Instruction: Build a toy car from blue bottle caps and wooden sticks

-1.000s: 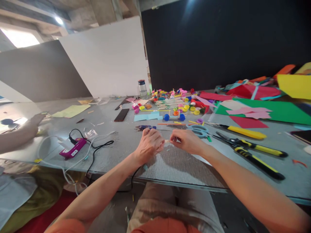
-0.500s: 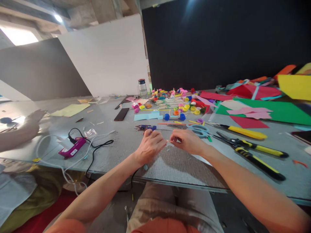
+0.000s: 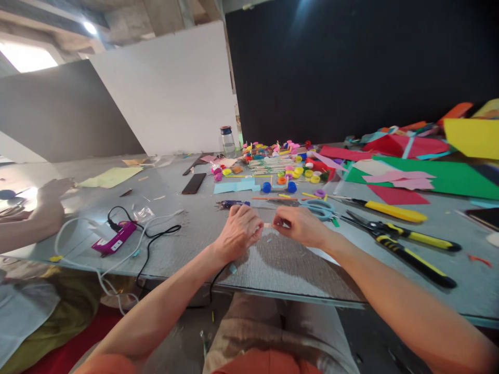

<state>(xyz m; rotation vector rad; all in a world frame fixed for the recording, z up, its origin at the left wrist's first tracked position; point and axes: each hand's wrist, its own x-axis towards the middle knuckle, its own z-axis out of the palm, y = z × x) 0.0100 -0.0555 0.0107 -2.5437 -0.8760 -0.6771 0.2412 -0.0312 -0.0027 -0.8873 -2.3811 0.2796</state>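
Note:
Both hands are close together just above the table's front part, pinching a short pale strip (image 3: 267, 225) between them; wood or paper, I cannot tell. My left hand (image 3: 240, 231) has its fingers curled around the strip's left end. The right end is in the closed fingertips of my right hand (image 3: 297, 225). Beyond my left hand lies a small blue tool (image 3: 233, 204) with a dark front. Scissors with light blue handles (image 3: 318, 209) rest just past my right hand. A white sheet (image 3: 325, 255) lies partly under my right forearm.
Pliers (image 3: 419, 262) and a yellow-handled tool (image 3: 401, 211) lie right. Behind are blue caps (image 3: 292, 187) on sticks, a dark phone-like slab (image 3: 194, 183) and coloured paper (image 3: 452, 179). A purple power strip (image 3: 117, 240) with cables sits left, near another person's arm (image 3: 47, 208).
My left hand shifted slightly toward the right hand and back, hiding then showing the pale strip. My right hand stays nearly still. The other person's hand at left moved a little.

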